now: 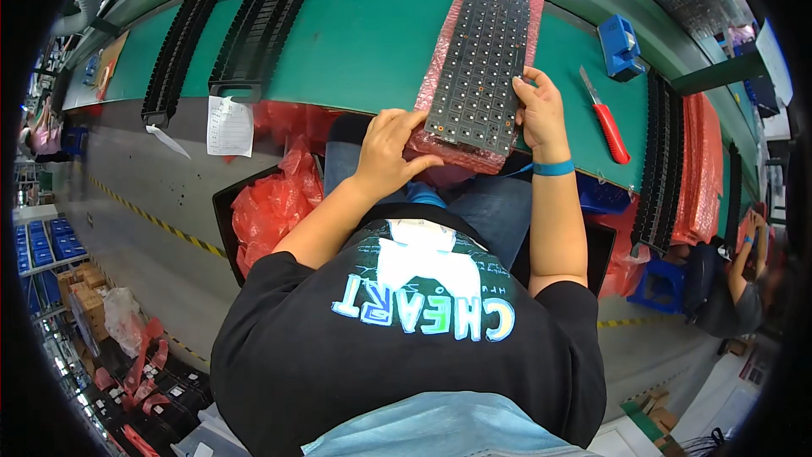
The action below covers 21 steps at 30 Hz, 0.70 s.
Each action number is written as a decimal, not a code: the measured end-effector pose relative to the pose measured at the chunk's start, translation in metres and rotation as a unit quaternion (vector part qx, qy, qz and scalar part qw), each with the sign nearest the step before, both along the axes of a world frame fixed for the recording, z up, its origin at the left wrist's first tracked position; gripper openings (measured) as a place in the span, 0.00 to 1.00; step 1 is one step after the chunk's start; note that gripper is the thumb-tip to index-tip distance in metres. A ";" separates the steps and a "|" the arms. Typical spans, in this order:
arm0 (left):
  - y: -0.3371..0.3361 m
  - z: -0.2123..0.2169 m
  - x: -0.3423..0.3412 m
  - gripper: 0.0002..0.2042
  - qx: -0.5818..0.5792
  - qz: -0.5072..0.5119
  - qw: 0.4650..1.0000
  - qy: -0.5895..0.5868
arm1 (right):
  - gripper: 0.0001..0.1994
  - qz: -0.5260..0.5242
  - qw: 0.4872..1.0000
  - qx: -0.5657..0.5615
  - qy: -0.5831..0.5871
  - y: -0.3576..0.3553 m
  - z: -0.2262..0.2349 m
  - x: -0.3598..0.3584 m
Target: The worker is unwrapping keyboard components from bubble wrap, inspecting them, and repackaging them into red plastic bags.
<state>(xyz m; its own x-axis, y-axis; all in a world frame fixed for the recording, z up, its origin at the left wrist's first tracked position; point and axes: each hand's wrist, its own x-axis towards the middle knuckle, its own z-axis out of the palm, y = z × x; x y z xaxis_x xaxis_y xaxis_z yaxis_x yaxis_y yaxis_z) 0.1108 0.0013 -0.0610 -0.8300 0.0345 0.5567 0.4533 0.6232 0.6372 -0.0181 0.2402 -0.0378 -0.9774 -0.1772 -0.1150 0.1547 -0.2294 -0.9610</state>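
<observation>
Pinched the right edge of the board [478, 59] in the right grip [541, 110], narrow, with thumb at the edge and fingers curled in beside it. Spanned the near left corner of the pink wrap [436, 63] with the left grip [387, 152], thumb spread away from fingers; could not tell whether grasping firmly or only steadying. Had the board between the two grips, face up and reaching well beyond them, on top of the wrap, with the near end by the front edge of the desk [355, 42]. Wore a blue band [553, 168] on the wrist just below the right grip.

Saw a red knife [609, 131] on the desk to the right of the right grip, blade pointing away, and a blue block [622, 49] farther off beyond it. Noted a black rack [660, 161] and a stack of red wrap [700, 173] well to the right of the same grip.

Saw more black racks [262, 30] far left of the left grip, with a paper [230, 127] hanging at the near end of one. Spotted red bags [275, 203] in a black bin [222, 220], lower and to the left of the left grip.
</observation>
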 end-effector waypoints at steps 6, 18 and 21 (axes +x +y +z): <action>-0.004 -0.002 -0.002 0.19 -0.163 0.000 0.983 0.089 | 0.13 -0.019 1.000 0.006 0.013 0.006 0.011 0.002; -0.010 0.001 -0.010 0.09 -0.118 -0.119 0.979 0.119 | 0.13 0.003 1.000 -0.025 0.012 0.015 0.011 0.018; -0.014 0.008 -0.011 0.08 -0.096 -0.154 0.979 0.088 | 0.13 -0.010 0.999 -0.036 0.008 0.008 0.010 0.016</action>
